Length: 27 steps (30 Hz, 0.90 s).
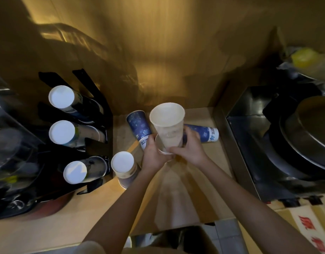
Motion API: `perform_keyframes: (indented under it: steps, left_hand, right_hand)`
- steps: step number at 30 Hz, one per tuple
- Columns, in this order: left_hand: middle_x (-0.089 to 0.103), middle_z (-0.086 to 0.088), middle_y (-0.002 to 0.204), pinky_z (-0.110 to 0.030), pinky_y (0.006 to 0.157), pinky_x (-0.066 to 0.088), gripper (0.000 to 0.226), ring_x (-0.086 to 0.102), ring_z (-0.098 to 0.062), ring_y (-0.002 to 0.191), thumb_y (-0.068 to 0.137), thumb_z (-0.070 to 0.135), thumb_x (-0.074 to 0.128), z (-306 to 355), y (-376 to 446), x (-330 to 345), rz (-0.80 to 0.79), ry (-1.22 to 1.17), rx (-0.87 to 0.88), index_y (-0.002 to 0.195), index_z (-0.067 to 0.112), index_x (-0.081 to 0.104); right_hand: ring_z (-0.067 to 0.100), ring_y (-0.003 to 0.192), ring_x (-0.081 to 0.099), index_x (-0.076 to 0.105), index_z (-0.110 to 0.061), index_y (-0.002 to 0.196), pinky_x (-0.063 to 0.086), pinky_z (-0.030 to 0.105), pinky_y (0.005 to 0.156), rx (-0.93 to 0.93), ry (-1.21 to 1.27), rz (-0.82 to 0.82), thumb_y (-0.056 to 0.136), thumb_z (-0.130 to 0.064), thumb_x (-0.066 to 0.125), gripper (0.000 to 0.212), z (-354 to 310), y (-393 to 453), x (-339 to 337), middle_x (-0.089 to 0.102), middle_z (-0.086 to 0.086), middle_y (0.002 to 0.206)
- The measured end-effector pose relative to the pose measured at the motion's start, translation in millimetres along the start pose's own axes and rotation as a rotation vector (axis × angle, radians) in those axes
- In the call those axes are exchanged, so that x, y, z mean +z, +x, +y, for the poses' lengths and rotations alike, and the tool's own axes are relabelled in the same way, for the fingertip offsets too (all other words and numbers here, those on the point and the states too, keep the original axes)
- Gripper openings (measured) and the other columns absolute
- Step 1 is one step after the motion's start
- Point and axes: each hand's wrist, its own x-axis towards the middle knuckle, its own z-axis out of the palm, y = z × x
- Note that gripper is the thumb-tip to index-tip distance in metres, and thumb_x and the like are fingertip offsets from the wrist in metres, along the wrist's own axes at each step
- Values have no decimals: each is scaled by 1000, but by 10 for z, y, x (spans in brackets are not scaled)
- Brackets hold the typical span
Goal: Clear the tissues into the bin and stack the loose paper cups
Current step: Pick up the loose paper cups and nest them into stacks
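Over the middle of the wooden desk, in the head view, we see both bare hands meeting around a pale paper cup held upright, mouth open toward us. Our left hand wraps its fingers around what looks like a second cup's rim at the pale cup's base, while our right hand curls its fingers against the lower wall of the pale cup; both sets of fingers are closed on the cups, not spread. Just behind the left hand a blue patterned cup lies on its side on the desk, and another blue cup lies behind the right hand, pointing right. Near the left wrist an upside-down cup stands on the desk, its white bottom up. Further left a black cup dispenser holds three tilted stacks of cups, white bottoms facing us. On the right sits a metal tray with a dark round pan. We cannot make out any tissues or a bin for certain.
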Motion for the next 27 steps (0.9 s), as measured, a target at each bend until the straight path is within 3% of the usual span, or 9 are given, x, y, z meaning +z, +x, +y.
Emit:
perform_keyframes:
  steps: [5, 10, 13, 16, 20, 23, 25, 27]
  left_hand:
    - [52, -7, 135, -26, 92, 38, 92, 47, -23, 126, 55, 17, 86, -5, -22, 20, 23, -29, 55, 130, 15, 34]
    - [55, -8, 129, -26, 85, 40, 84, 52, -24, 118, 56, 19, 86, -14, -18, 15, 36, 6, 72, 124, 14, 37]
    - [57, -8, 125, -25, 84, 40, 83, 54, -21, 112, 55, 21, 87, -37, 6, 21, 41, 10, 69, 121, 13, 38]
    - [58, -7, 123, -29, 86, 45, 85, 56, -23, 111, 53, 23, 88, -60, 19, 41, 55, 12, 53, 121, 14, 38]
    - [57, -1, 114, -28, 83, 44, 80, 53, -14, 101, 56, 29, 86, -70, -6, 77, 87, -23, 44, 120, 16, 39]
    - [53, 2, 109, -25, 78, 40, 80, 52, -13, 99, 56, 24, 87, -65, -22, 84, 99, -18, 46, 120, 12, 41]
    - [53, 1, 111, -26, 78, 40, 82, 53, -17, 104, 55, 23, 87, -58, -28, 85, 98, 2, 41, 122, 13, 40]
    - [53, -3, 120, -26, 79, 40, 85, 52, -19, 111, 56, 23, 87, -33, -36, 89, 90, 20, 31, 125, 14, 37]
  right_hand:
    - [25, 129, 32, 41, -23, 130, 31, 35, 98, 9, 43, 5, 65, -32, 80, 76, 88, 33, 151, 47, 1, 136]
    - [27, 133, 30, 35, -26, 136, 32, 46, 108, 61, 56, -58, 66, -34, 79, 83, 170, 21, 207, 44, 3, 142]
    - [22, 129, 41, 33, -21, 136, 38, 38, 106, 41, 170, -54, 58, -27, 85, 94, 163, -6, 159, 49, 3, 137]
    - [17, 126, 42, 19, -21, 143, 35, 30, 102, 55, 222, -45, 57, -25, 87, 110, 109, -16, 86, 45, 1, 136]
    - [18, 115, 50, 38, -23, 131, 46, 39, 96, -146, -60, -74, 57, -51, 75, 87, 127, 15, 39, 55, -2, 125]
    - [23, 131, 37, 25, -18, 143, 36, 38, 105, -172, -259, -166, 71, -55, 66, 91, 229, 36, 7, 42, 3, 144]
    - [22, 133, 33, 20, -18, 146, 33, 38, 108, -130, -220, -231, 76, -49, 66, 89, 262, 49, -46, 38, 4, 147]
    - [19, 128, 43, 29, -22, 143, 40, 39, 105, -23, 17, -317, 80, -42, 65, 75, 236, 84, -146, 46, 2, 140]
